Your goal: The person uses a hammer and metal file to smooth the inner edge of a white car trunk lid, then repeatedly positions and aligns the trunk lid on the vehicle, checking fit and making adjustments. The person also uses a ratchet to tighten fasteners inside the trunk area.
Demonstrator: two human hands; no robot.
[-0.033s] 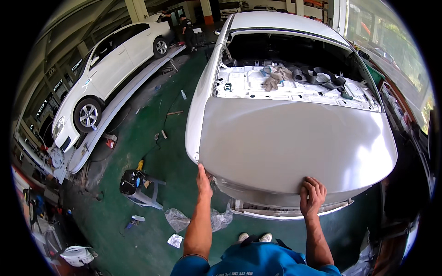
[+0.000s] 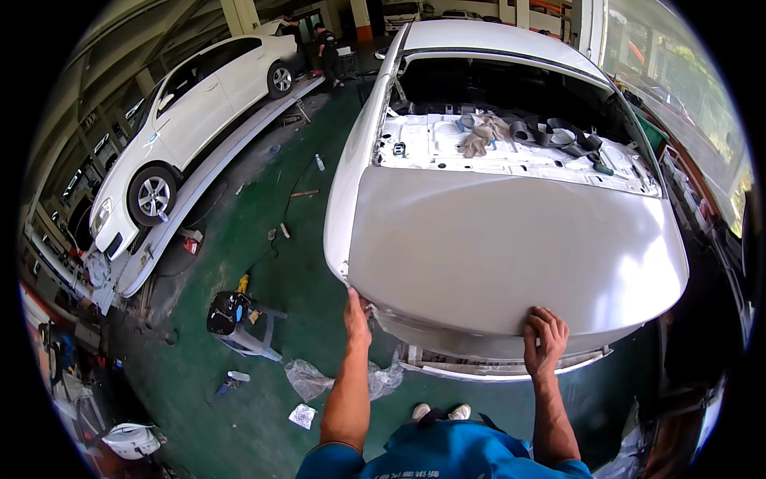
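A car (image 2: 487,33) stands in front of me with its rear end nearest. It has white body sides and a dull grey trunk lid (image 2: 503,247). My left hand (image 2: 357,317) touches the car's rear left corner, where the lid meets the white side. Its upper fingers are stretched out, and the others partly pass out of sight round the corner. Over the lid's rear edge, right of its middle, my right hand (image 2: 546,342) has its fingers curled, the thumb lower down against the edge. Neither hand shows a tool.
Gloves (image 2: 483,134) and black straps (image 2: 558,136) lie on the bare white panel by the rear window opening. A stool (image 2: 239,323), plastic sheeting (image 2: 307,379) and a bottle (image 2: 320,163) are on the green floor. Another white car (image 2: 203,96) stands on a ramp (image 2: 187,215) at left.
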